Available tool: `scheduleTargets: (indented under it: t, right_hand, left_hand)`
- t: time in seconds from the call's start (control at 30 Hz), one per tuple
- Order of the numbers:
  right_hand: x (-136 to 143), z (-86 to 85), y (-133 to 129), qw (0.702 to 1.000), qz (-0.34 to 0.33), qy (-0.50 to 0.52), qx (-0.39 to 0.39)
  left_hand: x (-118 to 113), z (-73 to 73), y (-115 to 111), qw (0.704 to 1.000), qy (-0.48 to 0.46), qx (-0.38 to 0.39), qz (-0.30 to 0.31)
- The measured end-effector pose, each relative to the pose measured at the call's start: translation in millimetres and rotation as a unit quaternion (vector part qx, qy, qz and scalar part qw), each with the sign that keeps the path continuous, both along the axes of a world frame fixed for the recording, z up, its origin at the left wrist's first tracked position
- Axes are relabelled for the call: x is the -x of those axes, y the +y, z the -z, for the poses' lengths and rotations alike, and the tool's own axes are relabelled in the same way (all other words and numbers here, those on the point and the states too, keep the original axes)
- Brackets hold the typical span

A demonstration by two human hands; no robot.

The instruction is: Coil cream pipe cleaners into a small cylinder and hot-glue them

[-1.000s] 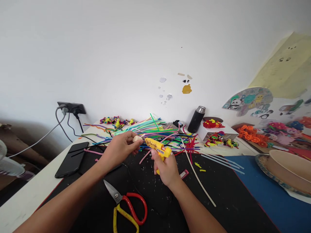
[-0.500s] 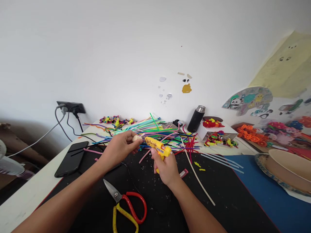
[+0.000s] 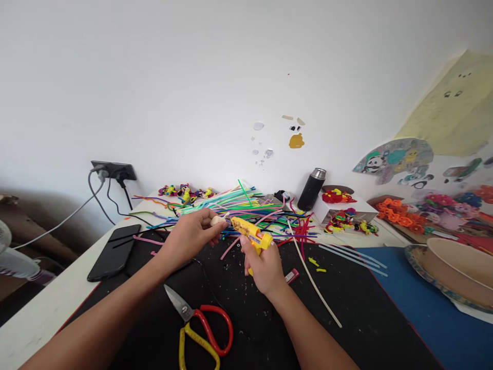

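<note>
My right hand (image 3: 262,266) is wrapped round the handle of a yellow hot glue gun (image 3: 250,231), its nozzle pointing left. Between thumb and fingers, my left hand (image 3: 196,231) pinches a small cream-coloured fuzzy piece (image 3: 217,221), which looks like coiled pipe cleaner. The nozzle is right beside that piece; whether they touch I cannot tell. Below my hands lie scissors (image 3: 198,324) with one red and one yellow handle, blades apart. Behind my hands spreads a heap of coloured pipe cleaners (image 3: 227,200).
A black phone (image 3: 113,253) lies at left, near a wall socket (image 3: 114,170) with cables. A black flask (image 3: 311,189) stands at the back by a white box (image 3: 360,205). Clear glue sticks (image 3: 356,257) and a cream pipe cleaner (image 3: 316,277) lie right; a round bowl (image 3: 462,267) sits far right.
Almost nothing differs. Both hands keep their grips, with the glue gun still against or close to the cream piece; the whole view has shifted very slightly.
</note>
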State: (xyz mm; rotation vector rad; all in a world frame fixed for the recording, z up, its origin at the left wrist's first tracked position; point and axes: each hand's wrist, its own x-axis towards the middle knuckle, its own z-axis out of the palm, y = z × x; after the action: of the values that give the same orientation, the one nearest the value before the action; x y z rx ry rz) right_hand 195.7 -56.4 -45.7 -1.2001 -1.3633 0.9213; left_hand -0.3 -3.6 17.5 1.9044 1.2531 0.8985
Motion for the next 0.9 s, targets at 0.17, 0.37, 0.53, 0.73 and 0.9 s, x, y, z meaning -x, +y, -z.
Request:
scheduleTargets:
  t: [0.17, 0.37, 0.53, 0.73, 0.9]
  right_hand:
    - [0.3, 1.1, 0.1, 1.000, 0.002, 0.003, 0.002]
    - [0.1, 0.9, 0.3, 1.000, 0.007, 0.001, 0.003]
    - [0.4, -1.0, 0.1, 1.000, 0.011, 0.003, -0.001]
    - [0.6, -1.6, -0.2, 1.000, 0.014, 0.003, -0.006]
    - [0.0, -2.2, 0.1, 1.000, 0.015, -0.001, -0.007]
  left_hand:
    - [-0.8, -2.4, -0.4, 1.000, -0.003, 0.005, 0.001]
    - [-0.6, -2.4, 0.0, 1.000, 0.001, 0.002, 0.001]
    - [-0.5, -1.5, 0.3, 1.000, 0.006, 0.000, 0.000]
    - [0.2, 0.1, 1.5, 1.000, 0.006, 0.001, 0.003]
    - [-0.3, 0.8, 0.8, 1.000, 0.005, 0.004, 0.006]
